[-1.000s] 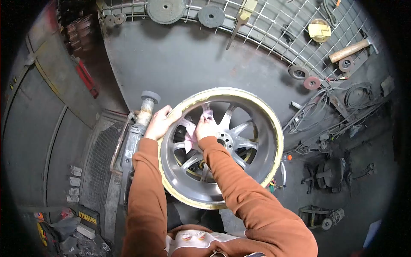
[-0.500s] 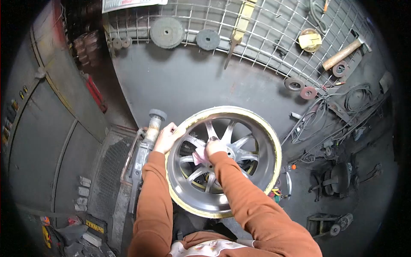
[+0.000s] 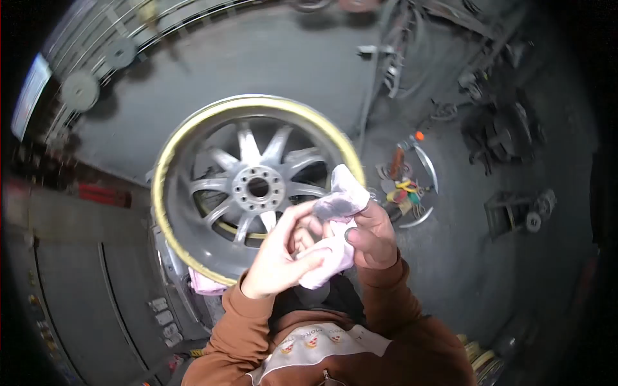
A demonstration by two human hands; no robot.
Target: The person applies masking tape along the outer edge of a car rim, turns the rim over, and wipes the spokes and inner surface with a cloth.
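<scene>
In front of my body, both hands hold a pale pink cloth (image 3: 331,257) with a dark grey smear on its upper fold. My left hand (image 3: 277,254) has its fingers curled and its thumb pressed on the lower part of the cloth. My right hand (image 3: 374,239) pinches the upper part, its thumb lying on top; the thumbnail looks dark. Behind the hands lies a silver multi-spoke alloy wheel (image 3: 248,147), its rim edge lined with yellow. The hands overlap the wheel's lower right part in view, and neither visibly touches it.
Another pink cloth (image 3: 209,283) shows under the wheel's lower left edge. Coloured discs and tools (image 3: 405,193) lie to the right in a round holder. Grinding discs (image 3: 81,91) hang on the wall grid at upper left. Dark equipment (image 3: 505,138) stands farther right.
Both hands have left the wheel and come together nearer my body, with the cloth now between them. The camera view has turned and shifted right, blurring the surroundings slightly.
</scene>
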